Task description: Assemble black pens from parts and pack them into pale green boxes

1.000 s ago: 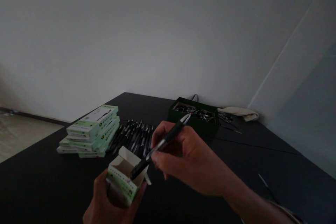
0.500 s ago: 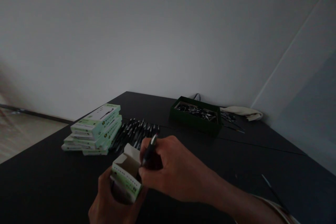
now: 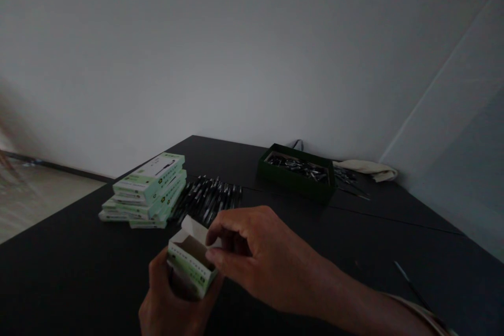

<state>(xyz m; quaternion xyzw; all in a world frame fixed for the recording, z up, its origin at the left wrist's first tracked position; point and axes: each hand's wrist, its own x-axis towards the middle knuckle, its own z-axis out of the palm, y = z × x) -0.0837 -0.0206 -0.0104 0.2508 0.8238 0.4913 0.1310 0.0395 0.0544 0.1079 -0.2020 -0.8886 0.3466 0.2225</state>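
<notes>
My left hand (image 3: 173, 302) is wrapped round a small green and white pen box (image 3: 192, 268), held tilted with its end flap up and its mouth open toward me. At the right side of that mouth is my right hand (image 3: 252, 257), thumb and forefinger a little apart and no pen showing between them. The white flap stands behind its fingertips; whether they touch it I cannot tell. The inside of the box is mostly in shadow. Just beyond the hands lie several dark pens (image 3: 208, 197) side by side on the black table (image 3: 79, 268).
Stacked pen boxes (image 3: 149, 189) stand at the left. A dark green box (image 3: 295, 176) full of pens sits farther back, with loose pens (image 3: 350, 184) and a pale cloth (image 3: 366, 168) beside it. One thin pen-like stick (image 3: 409, 281) lies at the right, near my forearm.
The dark pen that my right hand held at the box mouth no longer shows, and its fingers have loosened. The left hand still holds the box. The view has shifted slightly.
</notes>
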